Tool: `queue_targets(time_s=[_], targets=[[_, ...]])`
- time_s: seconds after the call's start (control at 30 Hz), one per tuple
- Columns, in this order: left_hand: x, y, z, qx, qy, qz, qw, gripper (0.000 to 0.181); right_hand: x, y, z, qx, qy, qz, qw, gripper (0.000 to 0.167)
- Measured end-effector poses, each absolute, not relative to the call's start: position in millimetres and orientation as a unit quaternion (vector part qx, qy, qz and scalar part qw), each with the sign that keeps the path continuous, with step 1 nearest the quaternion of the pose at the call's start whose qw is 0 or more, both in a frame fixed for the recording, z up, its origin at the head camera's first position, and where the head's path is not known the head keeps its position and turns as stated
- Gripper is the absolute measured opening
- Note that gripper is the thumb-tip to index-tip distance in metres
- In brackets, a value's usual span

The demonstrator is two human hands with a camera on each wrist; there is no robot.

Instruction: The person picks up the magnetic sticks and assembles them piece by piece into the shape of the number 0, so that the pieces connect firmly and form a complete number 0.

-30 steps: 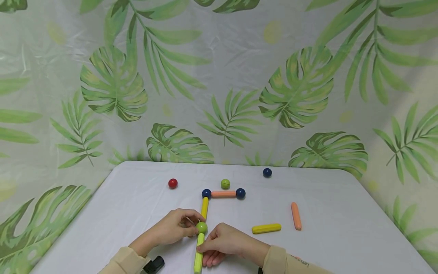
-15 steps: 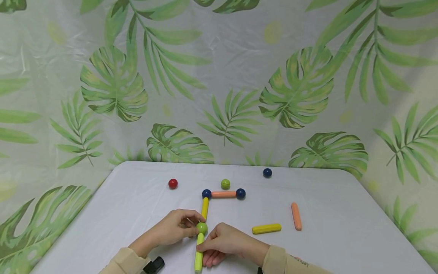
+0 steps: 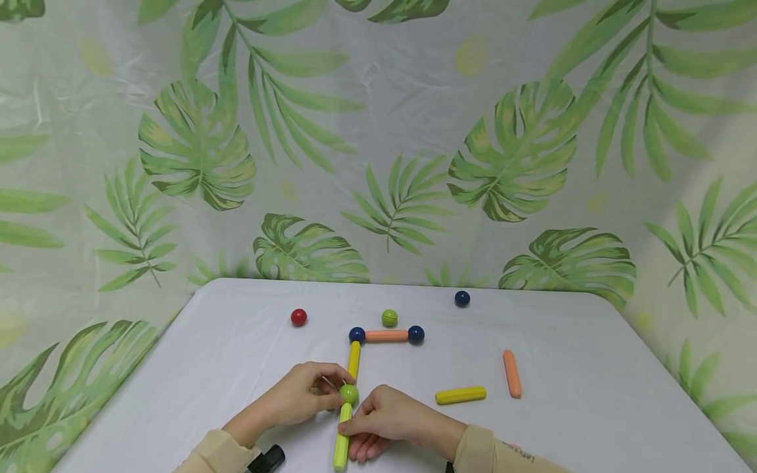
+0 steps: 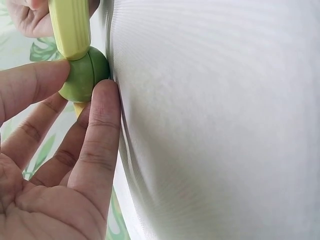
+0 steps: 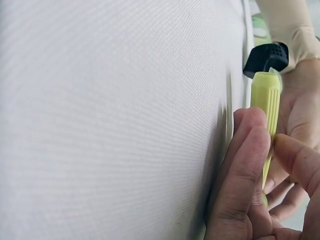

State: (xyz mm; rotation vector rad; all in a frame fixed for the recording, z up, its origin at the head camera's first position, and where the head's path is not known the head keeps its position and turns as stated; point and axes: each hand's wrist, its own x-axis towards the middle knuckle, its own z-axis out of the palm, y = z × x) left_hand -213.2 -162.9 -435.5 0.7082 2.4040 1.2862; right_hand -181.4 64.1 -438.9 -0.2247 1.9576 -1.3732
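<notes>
Barely anything's moved since the earlier frames: just the near end of the lime rod (image 3: pixel 342 443) sliding a hair toward 7 o'clock, with the tips of the right hand (image 3: pixel 397 419) going along. Clock here is the head view, 12 at the far edge.

So the key bit is the line-up. From the right hand's grip, the lime ball (image 3: pixel 349 394) sits at about 12, and the rod's long axis runs from it down to roughly 6, a touch to the 7 side. Off the ball's far side the yellow rod (image 3: pixel 353 361) heads out at about 12, so the two rods make a nearly straight run through it.

Left hand (image 3: pixel 307 394) comes in from 9 and is the one on the ball, pinching it between thumb and fingertips. Right hand comes from around 4 and pinches the lime rod, thumb against fingers, closer to the ball end than the free end. Left wrist view has the rod's end touching the ball, but can't tell how firmly it's seated.

Up at 12, the yellow rod meets the corner ball (image 3: pixel 357 335), and the orange rod (image 3: pixel 387 336) runs from there at 3 to the end ball (image 3: pixel 416 334). Green ball (image 3: pixel 389 318) is just past that rod, red ball (image 3: pixel 298 317) at 9 to 10 from the corner, spare ball (image 3: pixel 462 299) near 2 from the end ball. Loose yellow rod (image 3: pixel 460 395) and loose orange rod (image 3: pixel 512 374) lie around 2 from the right hand, orange farther out.
</notes>
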Motion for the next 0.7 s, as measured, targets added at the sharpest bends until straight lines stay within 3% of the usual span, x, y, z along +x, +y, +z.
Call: queue_targets(time_s=[0.4,0.7], targets=[[-213.4,-163.4,-436.6,0.243,0.840,0.455,0.167,0.024,-185.6,75.3,-430.5,-0.109,0.780,-0.512,0.343,0.024],[-214.6,-163.3,-438.0,0.241,0.836,0.464,0.170,0.025,-208.0,95.6,-406.4,-0.139,0.817,-0.491,0.268,0.024]])
